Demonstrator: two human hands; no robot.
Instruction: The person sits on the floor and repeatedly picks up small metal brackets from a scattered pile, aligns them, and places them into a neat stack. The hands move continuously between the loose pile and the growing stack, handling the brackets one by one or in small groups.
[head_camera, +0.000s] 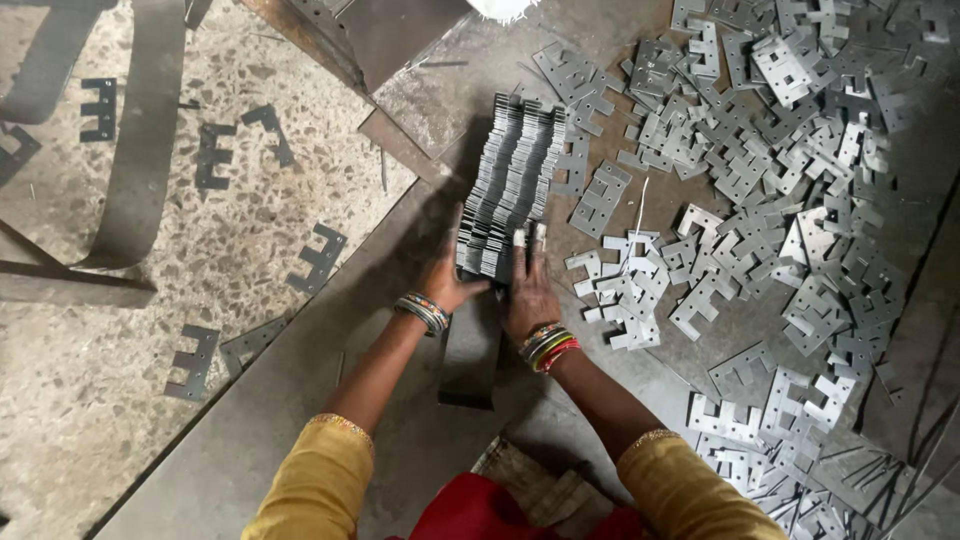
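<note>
A long packed row of thin grey E-shaped metal plates (512, 170) stands on edge on a metal sheet (300, 400), running away from me. My left hand (448, 280) presses against the near left end of the row. My right hand (528, 290) presses the near right end, fingers laid on the plates. Both wrists wear coloured bangles. A dark flat bar (470, 360) lies under the row's near end, between my forearms.
A big heap of loose E-shaped plates (760, 150) spreads to the right. A few single plates (318, 256) lie on the speckled floor at left, beside a curved metal strip (140, 150). A slanted metal panel (390, 40) stands at the top.
</note>
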